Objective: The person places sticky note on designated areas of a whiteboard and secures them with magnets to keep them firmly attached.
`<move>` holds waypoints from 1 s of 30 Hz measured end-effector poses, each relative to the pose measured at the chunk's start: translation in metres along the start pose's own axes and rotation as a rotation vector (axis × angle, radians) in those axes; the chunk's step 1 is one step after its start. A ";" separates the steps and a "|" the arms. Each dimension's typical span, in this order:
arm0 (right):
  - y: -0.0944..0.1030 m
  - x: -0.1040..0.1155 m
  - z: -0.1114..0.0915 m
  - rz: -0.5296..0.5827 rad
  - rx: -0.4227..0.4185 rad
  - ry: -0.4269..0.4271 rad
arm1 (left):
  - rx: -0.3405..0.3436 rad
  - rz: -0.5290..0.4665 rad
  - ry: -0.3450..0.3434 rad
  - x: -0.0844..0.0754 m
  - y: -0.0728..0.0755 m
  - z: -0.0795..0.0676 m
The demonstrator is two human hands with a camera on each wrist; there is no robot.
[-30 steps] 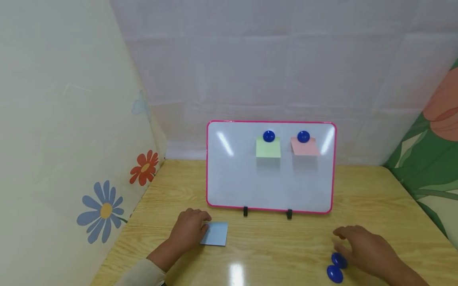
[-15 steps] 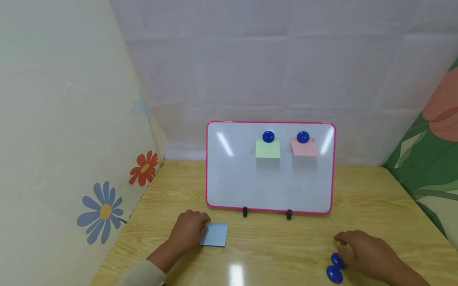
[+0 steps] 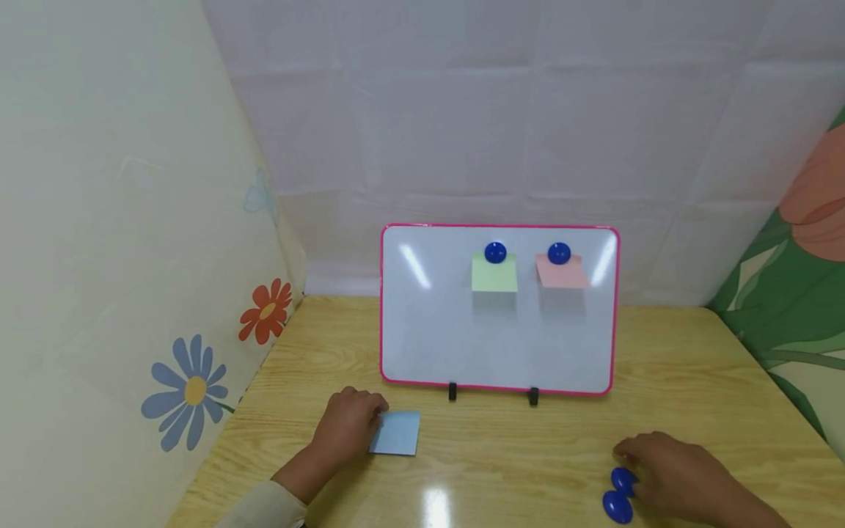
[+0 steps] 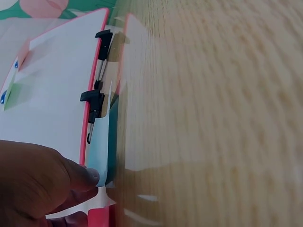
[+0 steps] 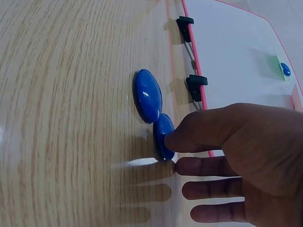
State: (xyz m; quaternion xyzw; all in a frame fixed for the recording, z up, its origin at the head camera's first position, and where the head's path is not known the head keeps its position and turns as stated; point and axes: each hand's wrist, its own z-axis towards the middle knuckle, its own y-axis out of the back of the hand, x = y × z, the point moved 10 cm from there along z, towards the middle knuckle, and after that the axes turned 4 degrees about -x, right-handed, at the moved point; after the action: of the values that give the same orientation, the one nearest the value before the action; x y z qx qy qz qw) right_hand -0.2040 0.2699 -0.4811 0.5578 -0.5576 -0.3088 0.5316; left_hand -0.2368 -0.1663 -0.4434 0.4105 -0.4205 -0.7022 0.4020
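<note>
My left hand (image 3: 350,424) pinches the near edge of a light blue sticky note (image 3: 399,433) low over the table. In the left wrist view the thumb (image 4: 90,176) lies against the note's edge, and the note stands up a little. My right hand (image 3: 680,477) is low at two round blue magnets on the table. Its thumb (image 5: 182,137) touches the farther magnet (image 5: 162,133); the other fingers extend loosely beside it, their tips close to the tabletop. The nearer magnet (image 3: 617,507) lies touching the first one, outside the hand.
Behind the hands a pink-framed whiteboard (image 3: 436,323) stands on black clip feet (image 3: 533,396). Blue magnets hold a green note (image 3: 494,277) and a pink note (image 3: 562,273) on its upper part. Flower-printed wall coverings border the wood-grain table (image 3: 502,455) on both sides.
My right hand has come down and slightly nearer, its thumb now at the farther magnet. The left hand and the blue note have stayed in place.
</note>
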 end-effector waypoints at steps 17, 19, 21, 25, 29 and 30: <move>-0.009 -0.003 0.001 0.061 0.066 -0.049 | -0.069 0.036 -0.054 -0.001 0.002 0.000; -0.009 -0.003 0.001 0.074 0.062 -0.046 | -0.075 0.042 -0.054 0.000 0.002 0.000; -0.009 -0.002 0.001 0.079 0.057 -0.043 | -0.077 0.046 -0.054 0.000 0.002 0.000; -0.010 -0.002 0.001 0.068 0.052 -0.033 | -0.075 0.043 -0.056 -0.001 0.002 0.001; -0.011 -0.003 0.002 0.058 0.051 -0.025 | -0.075 0.044 -0.058 -0.002 0.003 0.001; -0.011 -0.003 0.002 0.060 0.048 -0.026 | -0.079 0.045 -0.059 -0.003 0.004 0.001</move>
State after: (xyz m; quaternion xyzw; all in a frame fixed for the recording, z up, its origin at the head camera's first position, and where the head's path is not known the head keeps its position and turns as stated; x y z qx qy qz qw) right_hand -0.2035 0.2698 -0.4927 0.5494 -0.5880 -0.2866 0.5200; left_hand -0.2356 -0.1648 -0.4384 0.3638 -0.4131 -0.7210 0.4209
